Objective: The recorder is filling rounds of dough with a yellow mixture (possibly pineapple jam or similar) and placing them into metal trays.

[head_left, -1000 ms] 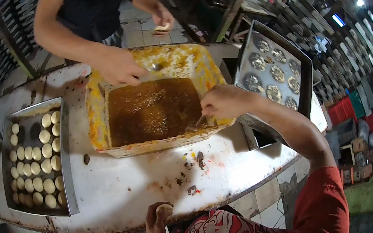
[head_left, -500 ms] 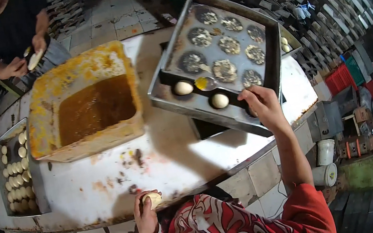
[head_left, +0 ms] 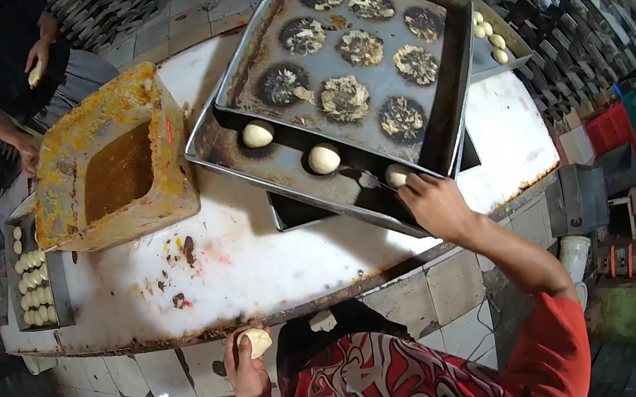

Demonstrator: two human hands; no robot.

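Note:
My left hand (head_left: 248, 372), below the table's front edge, cups a flattened piece of pale dough (head_left: 256, 343) with fingers curled round it. My right hand (head_left: 436, 203) is closed by the lower right edge of the stacked trays, its fingertips next to a dough ball (head_left: 396, 174). A dark, thin spoon (head_left: 363, 178) reaches from these fingers toward the left; the grip on its handle is mostly hidden. Two more dough balls, a middle one (head_left: 324, 158) and a left one (head_left: 257, 133), sit on the lower tray (head_left: 292, 171). Dark round marks cover the upper tray (head_left: 393, 92).
A smeared plastic tub (head_left: 172, 152) with orange-brown contents stands left on the white table (head_left: 261, 259). Left of it, a tray (head_left: 62, 303) holds rows of dough balls. Another tray (head_left: 507, 25) with dough balls is behind the stack. Across the table a person (head_left: 28, 75) holds dough.
My view has shifted, so the trays appear higher and further left. The spoon has moved toward the right-hand dough ball, and the yellow lump seen on it no longer shows.

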